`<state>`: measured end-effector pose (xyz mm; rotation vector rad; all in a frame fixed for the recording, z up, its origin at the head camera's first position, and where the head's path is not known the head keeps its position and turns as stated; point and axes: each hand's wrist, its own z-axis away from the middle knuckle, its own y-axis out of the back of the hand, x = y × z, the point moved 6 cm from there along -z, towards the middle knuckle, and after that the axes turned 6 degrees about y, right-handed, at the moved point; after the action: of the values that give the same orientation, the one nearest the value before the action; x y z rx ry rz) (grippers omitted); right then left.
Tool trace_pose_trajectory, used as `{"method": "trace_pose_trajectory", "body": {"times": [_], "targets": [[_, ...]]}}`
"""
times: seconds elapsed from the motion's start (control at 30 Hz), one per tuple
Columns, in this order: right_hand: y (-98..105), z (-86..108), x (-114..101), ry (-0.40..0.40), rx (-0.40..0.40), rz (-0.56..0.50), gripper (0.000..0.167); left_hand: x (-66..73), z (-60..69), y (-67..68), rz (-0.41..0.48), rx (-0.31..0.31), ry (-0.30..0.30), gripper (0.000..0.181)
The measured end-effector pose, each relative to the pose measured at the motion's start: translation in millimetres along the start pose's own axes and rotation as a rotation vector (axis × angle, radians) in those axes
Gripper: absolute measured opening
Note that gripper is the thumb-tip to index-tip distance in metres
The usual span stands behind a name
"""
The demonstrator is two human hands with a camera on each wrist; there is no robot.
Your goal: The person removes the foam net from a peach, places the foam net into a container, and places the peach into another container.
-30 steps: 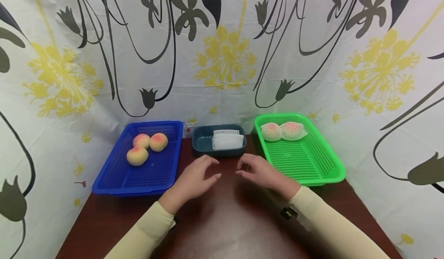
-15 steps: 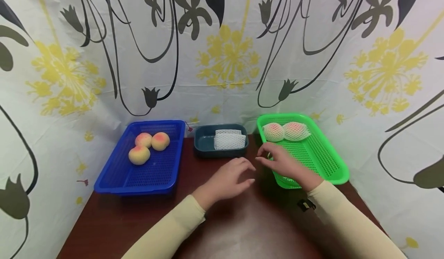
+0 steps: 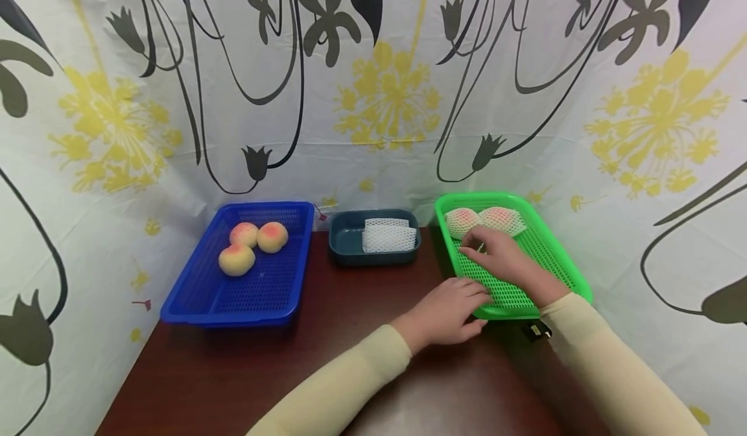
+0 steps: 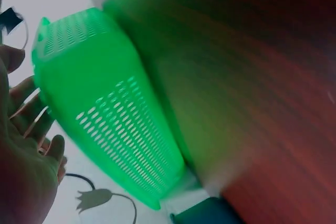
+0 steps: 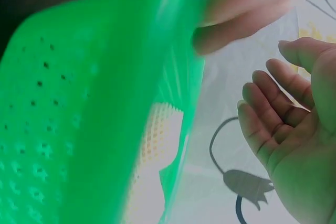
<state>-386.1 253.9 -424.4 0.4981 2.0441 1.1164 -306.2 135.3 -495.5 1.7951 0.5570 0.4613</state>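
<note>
Flowered cloth [image 3: 385, 176] hangs behind the brown table [image 3: 350, 306]; the left hand [image 3: 446, 313], fingers loosely extended, is at the near corner of the green basket [image 3: 551, 257] (contact unclear); the right hand [image 3: 504, 257], fingers relaxed, hovers over it; two net-wrapped peaches [image 3: 503, 219] lie at its far end.

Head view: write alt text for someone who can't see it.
A person's right hand is over a green basket holding two net-wrapped fruits, while the left hand is at the basket's near left corner. To the left, a teal tray holds white netting and a blue basket holds three peaches, on a brown table.
</note>
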Motion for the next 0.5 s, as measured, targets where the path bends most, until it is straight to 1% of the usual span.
{"method": "trace_pose_trajectory", "body": {"times": [0.1, 0.2, 0.37, 0.5], "targets": [[5, -1.6, 8, -0.027, -0.013, -0.004, 0.007, 7.2, -9.2, -13.5, -0.078, -0.039, 0.02, 0.052], [9, -3.7, 18, -0.053, -0.029, -0.011, 0.01, 12.6, -14.4, -22.9, -0.137, -0.066, 0.049, 0.057], [18, -6.3, 38, -0.08, -0.031, 0.004, 0.014, 16.6, -18.2, -29.7, -0.197, -0.083, 0.09, 0.061], [27, -9.0, 59, -0.103, -0.024, 0.016, 0.015, 17.9, -19.0, -31.7, -0.2, -0.081, 0.103, 0.061]]}}
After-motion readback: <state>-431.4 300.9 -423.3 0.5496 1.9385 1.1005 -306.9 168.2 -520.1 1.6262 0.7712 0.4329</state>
